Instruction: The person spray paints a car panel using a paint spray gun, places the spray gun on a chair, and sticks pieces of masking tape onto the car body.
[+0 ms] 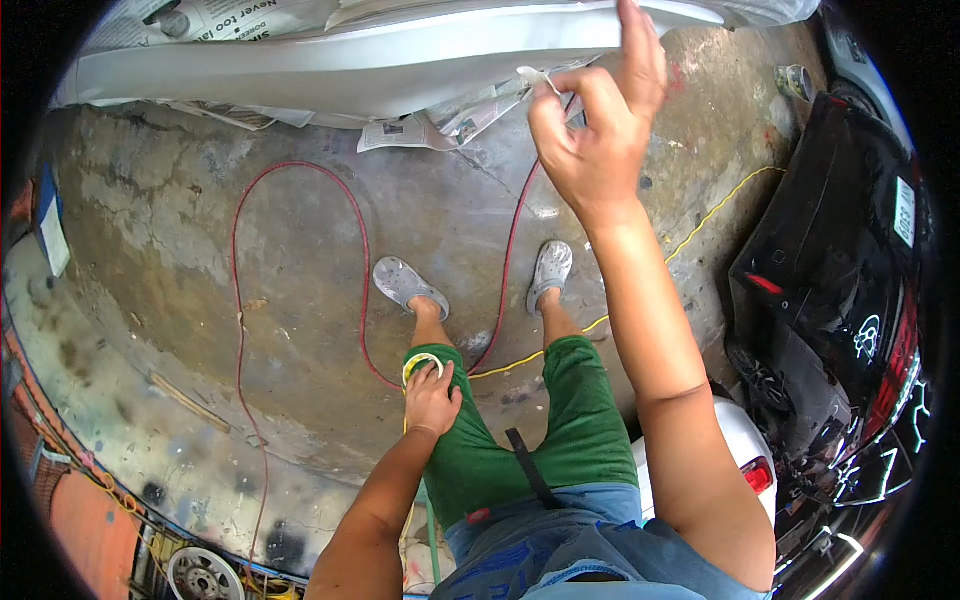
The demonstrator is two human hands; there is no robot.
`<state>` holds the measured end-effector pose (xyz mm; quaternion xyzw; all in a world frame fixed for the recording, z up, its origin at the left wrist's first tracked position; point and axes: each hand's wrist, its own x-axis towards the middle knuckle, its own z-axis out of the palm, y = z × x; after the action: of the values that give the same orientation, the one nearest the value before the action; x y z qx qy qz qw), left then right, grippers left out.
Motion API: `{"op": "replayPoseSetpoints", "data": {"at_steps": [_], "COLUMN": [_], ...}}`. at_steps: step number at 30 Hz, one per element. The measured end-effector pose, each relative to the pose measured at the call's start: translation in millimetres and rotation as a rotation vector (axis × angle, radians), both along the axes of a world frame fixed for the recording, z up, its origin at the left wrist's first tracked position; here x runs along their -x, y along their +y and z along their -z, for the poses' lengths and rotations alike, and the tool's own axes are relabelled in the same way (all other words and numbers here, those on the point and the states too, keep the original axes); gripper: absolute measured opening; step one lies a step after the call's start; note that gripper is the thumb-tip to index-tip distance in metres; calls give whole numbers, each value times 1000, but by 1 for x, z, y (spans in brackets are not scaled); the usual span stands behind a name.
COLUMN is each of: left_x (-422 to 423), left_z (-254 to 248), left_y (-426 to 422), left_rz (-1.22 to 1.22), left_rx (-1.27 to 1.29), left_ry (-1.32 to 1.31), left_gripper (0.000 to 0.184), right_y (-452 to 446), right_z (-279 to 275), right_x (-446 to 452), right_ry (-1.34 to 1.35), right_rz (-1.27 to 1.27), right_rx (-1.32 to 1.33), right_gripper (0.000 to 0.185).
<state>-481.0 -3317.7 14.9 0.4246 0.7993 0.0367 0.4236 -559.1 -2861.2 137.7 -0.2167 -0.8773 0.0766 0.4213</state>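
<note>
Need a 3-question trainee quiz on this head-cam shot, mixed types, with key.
1. Multiple choice: what is at the fingers of the left hand?
A) a spray gun
B) a roll of tape
C) a sponge

2. True or false: the right hand lies flat on the green shorts.

3. Fill in the colour: the hose looping across the floor is ____.

Key:
1. B
2. False; it is raised near the silver panel, with a small pale strip at its thumb and index finger.
3. red
</note>
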Motion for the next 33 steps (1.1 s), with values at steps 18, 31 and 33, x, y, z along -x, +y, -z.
{"op": "replayPoseSetpoints", "data": {"at_steps": [18, 31, 33], "left_x": [-37, -73, -71], "left_z": [1, 155, 175], "left_y": [36, 345, 359], "left_rz": [137, -523, -446], "left_rx": [22, -853, -910], "left_ry": [17, -351, -412], "left_gripper": [54, 48, 44], "right_y": [-170, 30, 34], "right_z": [107, 191, 206], "right_x": [-242, -290, -290], "right_ry": [386, 687, 736], "right_rz": [447, -7, -10], "right_rx": [2110, 1767, 1766], "right_gripper": [6, 13, 15]}}
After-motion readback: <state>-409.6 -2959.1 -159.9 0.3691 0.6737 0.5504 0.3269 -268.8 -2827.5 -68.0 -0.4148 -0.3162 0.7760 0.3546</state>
